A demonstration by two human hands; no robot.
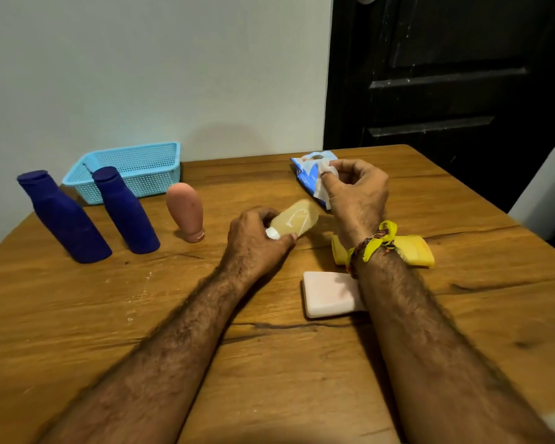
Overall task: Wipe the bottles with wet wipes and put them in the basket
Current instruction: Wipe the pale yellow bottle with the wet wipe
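My left hand grips a pale yellow translucent bottle near its white cap, holding it tilted above the table. My right hand pinches a white wet wipe just above the blue wipes pack. Two dark blue bottles and a pink bottle stand at the left of the table. A light blue mesh basket sits behind them by the wall, with nothing visible inside.
A yellow bottle lies on the wooden table under my right wrist. A flat pale pink bottle lies nearer to me. A dark door stands behind the table's right side.
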